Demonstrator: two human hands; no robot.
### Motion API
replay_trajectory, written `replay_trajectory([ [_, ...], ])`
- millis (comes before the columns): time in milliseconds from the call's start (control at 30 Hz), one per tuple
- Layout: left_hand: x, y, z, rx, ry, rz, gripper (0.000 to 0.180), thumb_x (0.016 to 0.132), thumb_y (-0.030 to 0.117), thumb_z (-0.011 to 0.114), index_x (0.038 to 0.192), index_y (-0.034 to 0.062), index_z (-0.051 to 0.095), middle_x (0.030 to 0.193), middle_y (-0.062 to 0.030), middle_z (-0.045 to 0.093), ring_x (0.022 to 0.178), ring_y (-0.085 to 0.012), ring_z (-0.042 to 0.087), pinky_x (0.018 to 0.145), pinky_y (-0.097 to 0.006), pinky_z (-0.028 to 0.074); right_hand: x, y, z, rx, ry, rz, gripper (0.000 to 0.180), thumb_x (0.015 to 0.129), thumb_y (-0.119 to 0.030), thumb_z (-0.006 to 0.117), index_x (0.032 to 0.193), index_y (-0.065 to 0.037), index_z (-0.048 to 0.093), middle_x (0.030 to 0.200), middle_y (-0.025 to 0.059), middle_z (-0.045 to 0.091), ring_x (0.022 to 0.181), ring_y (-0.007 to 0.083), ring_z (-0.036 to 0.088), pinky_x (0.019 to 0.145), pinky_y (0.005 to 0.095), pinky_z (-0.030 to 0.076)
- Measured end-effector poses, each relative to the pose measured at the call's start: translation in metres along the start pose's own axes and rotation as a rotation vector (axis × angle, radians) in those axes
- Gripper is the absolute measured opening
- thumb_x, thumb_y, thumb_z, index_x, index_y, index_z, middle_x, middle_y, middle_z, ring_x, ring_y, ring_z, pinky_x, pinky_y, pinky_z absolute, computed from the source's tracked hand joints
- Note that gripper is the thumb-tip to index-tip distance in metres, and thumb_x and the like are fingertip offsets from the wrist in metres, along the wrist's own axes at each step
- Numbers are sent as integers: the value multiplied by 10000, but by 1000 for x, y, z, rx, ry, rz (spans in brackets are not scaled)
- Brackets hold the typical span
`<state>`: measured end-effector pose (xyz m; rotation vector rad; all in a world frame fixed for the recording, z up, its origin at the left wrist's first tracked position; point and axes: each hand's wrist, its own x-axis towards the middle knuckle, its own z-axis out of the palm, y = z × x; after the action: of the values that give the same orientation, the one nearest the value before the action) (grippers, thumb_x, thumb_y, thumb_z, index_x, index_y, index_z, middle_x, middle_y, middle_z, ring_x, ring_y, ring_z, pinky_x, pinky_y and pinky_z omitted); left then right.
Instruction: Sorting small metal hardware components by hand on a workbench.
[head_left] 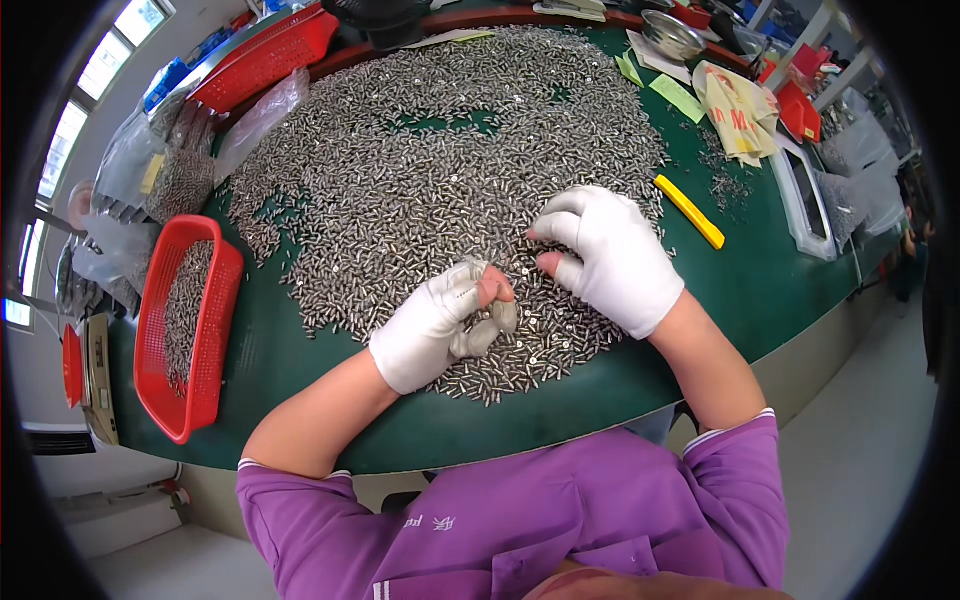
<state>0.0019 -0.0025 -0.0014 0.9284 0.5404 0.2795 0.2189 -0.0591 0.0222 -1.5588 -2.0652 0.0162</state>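
A wide, thin layer of small silvery metal pieces, shaped like short pins or screws (420,210), covers most of the green table (790,290). Both my hands wear white gloves with some fingertips bare. My left hand (445,325) is over the near part of the layer, its fingers curled and closed; whatever they may hold is hidden. Just to the right, my right hand (612,255) bends over the pieces, a gap showing between its thumb and forefinger and no piece visible there. Several small pale round tops show among the pieces between and below my hands.
At the left stands a red perforated basket (222,330) partly filled with similar pieces. Another red basket (265,62) lies at the back left, near clear plastic bags. Rightward are a yellow bar-shaped tool (690,212), a printed paper bag (738,112), a metal bowl (672,36) and a white-framed tray (803,197).
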Motion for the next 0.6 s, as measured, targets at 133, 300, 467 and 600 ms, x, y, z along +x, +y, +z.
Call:
replay_trajectory([
  [133,-2,6,3,-38,-7,-31,271,938,362,570,988,99,532,834,-21,565,506,-62,357,480,-206,288,-4,17,4,-75,-210,106,124,749,-193,686,847,-118,683,864,80,626,870,278,616,760,408,494],
  [300,-2,7,3,13,19,-43,295,941,374,555,1008,88,532,855,-33,564,511,-57,370,482,-205,292,-4,10,8,-123,-182,85,82,758,-176,669,804,-109,664,816,87,608,836,290,617,723,416,500],
  [467,-2,5,4,-13,18,-19,339,938,414,561,1015,85,535,856,-24,558,518,-53,375,478,-199,285,3,-1,-2,232,3,-11,98,746,-154,688,818,-95,656,865,84,626,832,290,615,731,402,507],
  [600,0,3,-3,-51,-113,-11,257,933,365,614,997,120,566,846,16,598,604,-27,458,504,-164,328,1,-11,-4,289,-52,-114,158,729,-155,717,870,-108,661,887,61,628,860,282,607,752,390,504],
])
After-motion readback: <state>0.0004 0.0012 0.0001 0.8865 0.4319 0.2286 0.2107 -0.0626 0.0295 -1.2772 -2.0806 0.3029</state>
